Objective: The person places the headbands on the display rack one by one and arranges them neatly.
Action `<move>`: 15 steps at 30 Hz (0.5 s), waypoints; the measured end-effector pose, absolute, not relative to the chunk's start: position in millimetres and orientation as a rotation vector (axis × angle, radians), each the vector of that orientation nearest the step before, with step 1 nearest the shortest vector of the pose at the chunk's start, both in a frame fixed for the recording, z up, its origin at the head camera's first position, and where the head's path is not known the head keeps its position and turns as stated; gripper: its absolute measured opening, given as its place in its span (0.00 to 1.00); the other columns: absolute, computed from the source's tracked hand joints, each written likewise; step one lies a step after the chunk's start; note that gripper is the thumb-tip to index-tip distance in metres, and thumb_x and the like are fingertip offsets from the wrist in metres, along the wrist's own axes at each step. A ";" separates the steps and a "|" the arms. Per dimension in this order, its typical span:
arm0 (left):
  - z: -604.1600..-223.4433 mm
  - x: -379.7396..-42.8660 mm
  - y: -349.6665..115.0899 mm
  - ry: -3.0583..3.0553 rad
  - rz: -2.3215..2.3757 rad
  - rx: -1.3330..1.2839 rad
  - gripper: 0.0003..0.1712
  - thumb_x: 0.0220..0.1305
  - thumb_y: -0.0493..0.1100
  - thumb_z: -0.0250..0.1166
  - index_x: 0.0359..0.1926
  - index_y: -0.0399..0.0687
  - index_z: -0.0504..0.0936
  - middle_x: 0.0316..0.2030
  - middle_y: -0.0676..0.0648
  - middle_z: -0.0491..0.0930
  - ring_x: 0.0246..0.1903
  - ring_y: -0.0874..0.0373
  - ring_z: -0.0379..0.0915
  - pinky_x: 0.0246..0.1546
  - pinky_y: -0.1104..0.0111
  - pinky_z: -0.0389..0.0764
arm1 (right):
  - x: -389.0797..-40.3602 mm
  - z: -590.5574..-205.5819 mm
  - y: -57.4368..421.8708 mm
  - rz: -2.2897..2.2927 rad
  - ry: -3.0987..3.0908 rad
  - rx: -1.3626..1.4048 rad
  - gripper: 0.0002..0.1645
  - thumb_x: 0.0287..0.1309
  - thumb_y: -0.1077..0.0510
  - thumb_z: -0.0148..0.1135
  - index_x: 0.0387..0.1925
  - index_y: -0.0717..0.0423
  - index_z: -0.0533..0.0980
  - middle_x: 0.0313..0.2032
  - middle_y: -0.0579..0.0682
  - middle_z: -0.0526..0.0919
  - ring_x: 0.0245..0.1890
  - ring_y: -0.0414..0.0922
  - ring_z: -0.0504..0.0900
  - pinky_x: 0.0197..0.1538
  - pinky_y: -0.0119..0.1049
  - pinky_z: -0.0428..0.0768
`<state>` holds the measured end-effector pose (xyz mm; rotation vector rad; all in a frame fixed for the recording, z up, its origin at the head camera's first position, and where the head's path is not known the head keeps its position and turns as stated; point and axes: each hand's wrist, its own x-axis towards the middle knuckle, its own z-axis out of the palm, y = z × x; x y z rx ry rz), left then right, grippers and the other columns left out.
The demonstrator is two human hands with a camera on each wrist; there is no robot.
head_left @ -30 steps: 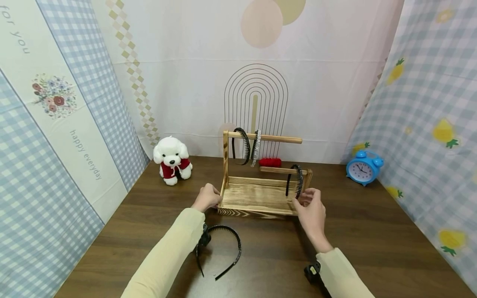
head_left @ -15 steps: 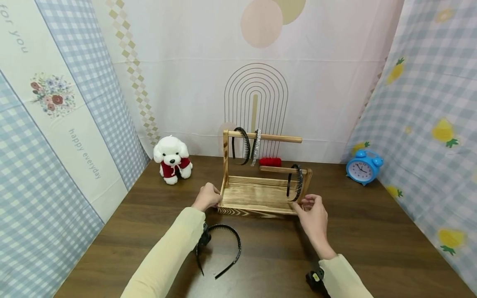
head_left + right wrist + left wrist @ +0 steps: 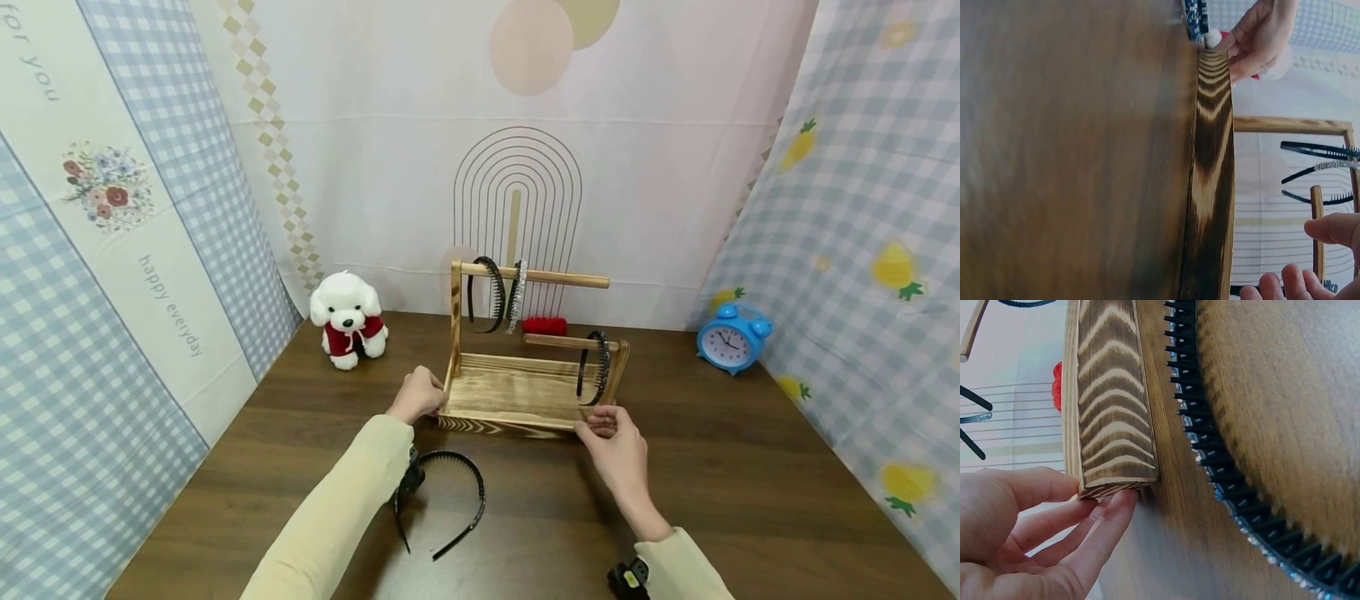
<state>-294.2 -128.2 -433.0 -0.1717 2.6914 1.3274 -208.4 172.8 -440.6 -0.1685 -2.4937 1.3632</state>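
Observation:
A wooden headband rack (image 3: 517, 396) stands on the table with a shallow tray base and two bars. My left hand (image 3: 416, 396) holds the tray's left end; in the left wrist view its fingertips (image 3: 1124, 499) lie against the end's corner. Near the tray's front right corner is my right hand (image 3: 618, 454), its thumb and fingers (image 3: 1294, 281) spread apart in the right wrist view. A black toothed headband (image 3: 491, 296) and a silvery sparkling headband (image 3: 519, 296) hang from the upper bar. Another black headband (image 3: 602, 367) hangs on the lower bar.
A loose black headband (image 3: 480, 500) lies in front of the rack, beside my left wrist. Behind the rack sits a red item (image 3: 544, 326). A white plush dog (image 3: 347, 321) stands at the left and a blue alarm clock (image 3: 733, 337) at the right.
My right hand has moved down the rack's right side, away from the hanging headband, to the front right corner. My left hand stays at the left end. The rack looks unmoved.

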 end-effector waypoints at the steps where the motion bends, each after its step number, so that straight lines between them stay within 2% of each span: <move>1: -433.1 -293.9 -128.3 2.690 1.327 -0.169 0.11 0.59 0.31 0.60 0.41 0.29 0.85 0.39 0.32 0.83 0.18 0.57 0.79 0.29 0.64 0.87 | -207.6 -440.6 171.4 1.378 -2.500 -0.169 0.21 0.56 0.55 0.69 0.49 0.59 0.77 0.43 0.57 0.86 0.42 0.50 0.86 0.42 0.27 0.79; 7: -433.0 -292.0 -128.7 2.693 1.340 -0.156 0.11 0.59 0.30 0.60 0.41 0.28 0.85 0.38 0.33 0.83 0.18 0.57 0.78 0.29 0.64 0.87 | -200.5 -438.1 162.2 1.533 -2.532 -0.139 0.23 0.56 0.57 0.70 0.50 0.63 0.76 0.44 0.59 0.85 0.45 0.52 0.85 0.37 0.24 0.79; 15: -433.0 -291.2 -128.9 2.712 1.350 -0.153 0.11 0.57 0.30 0.60 0.38 0.28 0.85 0.31 0.36 0.84 0.16 0.59 0.77 0.27 0.65 0.87 | -190.0 -440.9 144.0 1.768 -2.548 -0.120 0.23 0.55 0.59 0.70 0.51 0.66 0.76 0.44 0.59 0.83 0.43 0.50 0.84 0.37 0.29 0.80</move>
